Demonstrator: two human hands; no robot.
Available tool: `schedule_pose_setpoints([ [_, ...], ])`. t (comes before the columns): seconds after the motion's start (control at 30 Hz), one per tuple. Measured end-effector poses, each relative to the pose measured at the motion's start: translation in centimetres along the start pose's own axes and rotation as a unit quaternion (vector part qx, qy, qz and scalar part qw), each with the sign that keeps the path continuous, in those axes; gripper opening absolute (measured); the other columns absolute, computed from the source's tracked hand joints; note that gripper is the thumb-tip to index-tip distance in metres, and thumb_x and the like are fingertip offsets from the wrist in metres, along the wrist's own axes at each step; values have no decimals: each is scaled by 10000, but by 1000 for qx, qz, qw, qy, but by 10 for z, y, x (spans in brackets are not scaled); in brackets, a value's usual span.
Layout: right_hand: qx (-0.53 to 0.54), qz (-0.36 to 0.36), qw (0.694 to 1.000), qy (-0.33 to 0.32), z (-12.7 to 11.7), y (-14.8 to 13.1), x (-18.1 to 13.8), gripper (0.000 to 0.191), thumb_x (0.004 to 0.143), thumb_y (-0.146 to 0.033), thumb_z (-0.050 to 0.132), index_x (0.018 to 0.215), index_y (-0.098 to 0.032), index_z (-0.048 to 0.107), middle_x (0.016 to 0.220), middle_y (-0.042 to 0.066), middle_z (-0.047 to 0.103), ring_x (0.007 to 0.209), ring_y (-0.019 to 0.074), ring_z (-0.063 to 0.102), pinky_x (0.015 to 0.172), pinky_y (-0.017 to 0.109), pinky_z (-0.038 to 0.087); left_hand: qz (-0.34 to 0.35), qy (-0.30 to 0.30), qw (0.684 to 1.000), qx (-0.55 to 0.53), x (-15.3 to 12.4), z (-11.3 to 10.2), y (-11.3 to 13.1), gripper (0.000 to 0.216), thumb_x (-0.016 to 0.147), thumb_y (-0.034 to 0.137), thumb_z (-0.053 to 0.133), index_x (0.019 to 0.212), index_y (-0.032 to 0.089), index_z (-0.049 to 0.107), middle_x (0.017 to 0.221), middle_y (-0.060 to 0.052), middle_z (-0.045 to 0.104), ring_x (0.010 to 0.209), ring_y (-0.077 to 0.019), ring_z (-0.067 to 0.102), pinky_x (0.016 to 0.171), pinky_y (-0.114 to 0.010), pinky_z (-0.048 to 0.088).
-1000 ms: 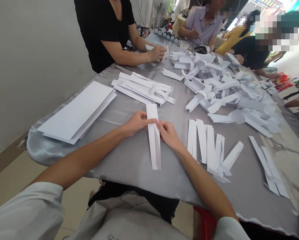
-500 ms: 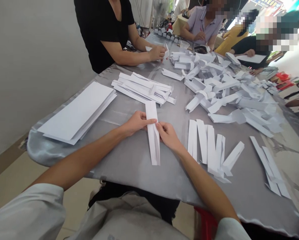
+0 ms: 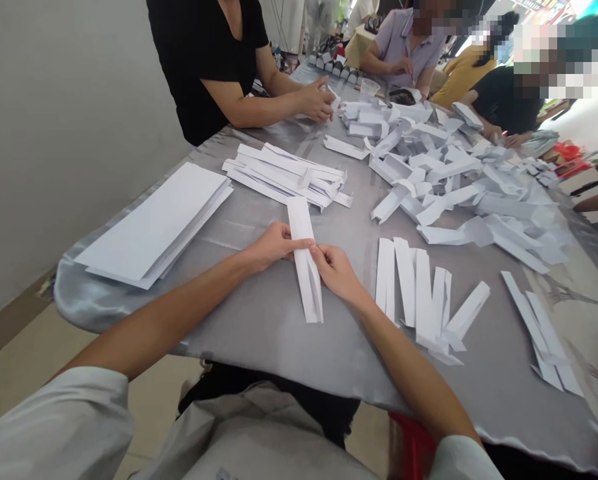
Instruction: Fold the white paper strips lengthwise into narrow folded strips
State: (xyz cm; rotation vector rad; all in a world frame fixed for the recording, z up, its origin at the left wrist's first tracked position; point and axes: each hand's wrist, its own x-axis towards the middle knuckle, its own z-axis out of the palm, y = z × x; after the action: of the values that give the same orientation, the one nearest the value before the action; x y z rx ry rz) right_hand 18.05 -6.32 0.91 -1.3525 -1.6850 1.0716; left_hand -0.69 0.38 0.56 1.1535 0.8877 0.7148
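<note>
A long folded white paper strip [image 3: 309, 290] lies lengthwise on the table between my hands, its top end tilted slightly left. My left hand [image 3: 273, 243] comes in from the left and pinches its edge with the fingertips. My right hand [image 3: 336, 270] holds the strip from the other side, and the two sets of fingertips nearly meet over it. The part of the strip under my fingers is hidden. A loose group of folded strips [image 3: 419, 293] lies just right of my right forearm.
The table has a grey satin cloth [image 3: 259, 333]. On it are a stack of white sheets [image 3: 153, 223], a bundle of folded strips [image 3: 286, 177] and a large paper heap [image 3: 443, 173]. A co-worker's hands [image 3: 316, 103] work at the far side, and a wall runs along the left.
The strip has slid up through my hands, away from me, and its top leans more to the left. The co-worker's hands at the far side have shifted slightly.
</note>
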Motion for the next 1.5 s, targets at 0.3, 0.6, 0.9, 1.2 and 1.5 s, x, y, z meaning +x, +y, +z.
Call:
schedule_pose_setpoints([
  [0.3, 13, 24, 998, -48, -3, 2, 0, 560, 1089, -674, 419, 739, -237, 440, 617, -27, 440, 556, 138, 398, 547, 287, 312, 32, 59, 998, -10, 3, -2, -3, 427, 713, 480, 979, 892, 131, 813, 951, -138, 813, 815, -236, 757, 678, -325, 621],
  [0.6, 17, 39, 999, -3, -1, -4, -2, 548, 1072, -652, 443, 713, -240, 404, 635, -14, 424, 585, 146, 378, 543, 294, 284, 38, 56, 998, 4, 2, 2, -3, 399, 719, 452, 970, 881, 127, 804, 937, -135, 809, 814, -238, 756, 681, -323, 612],
  [0.9, -55, -10, 998, 34, -2, -7, 0, 567, 1077, -629, 433, 675, -231, 387, 633, -14, 381, 598, 137, 340, 561, 304, 253, 6, -9, 1000, -17, 3, -3, -2, 429, 739, 445, 973, 959, 110, 822, 1045, -181, 819, 902, -270, 788, 718, -340, 652],
  [1.2, 88, 70, 991, -77, -6, -6, -1, 601, 1015, -764, 508, 718, -244, 457, 559, -40, 446, 474, 113, 362, 474, 277, 284, 35, 22, 999, -17, 5, -7, -4, 405, 728, 441, 982, 943, 133, 830, 986, -148, 827, 854, -257, 788, 726, -345, 641],
  [1.5, 79, 72, 994, -26, -4, -6, -1, 617, 1017, -754, 528, 688, -235, 468, 562, -35, 435, 496, 113, 360, 477, 279, 246, 21, -9, 1000, -14, 3, -6, 1, 469, 708, 435, 999, 1010, 126, 819, 1019, -163, 826, 881, -265, 791, 745, -361, 647],
])
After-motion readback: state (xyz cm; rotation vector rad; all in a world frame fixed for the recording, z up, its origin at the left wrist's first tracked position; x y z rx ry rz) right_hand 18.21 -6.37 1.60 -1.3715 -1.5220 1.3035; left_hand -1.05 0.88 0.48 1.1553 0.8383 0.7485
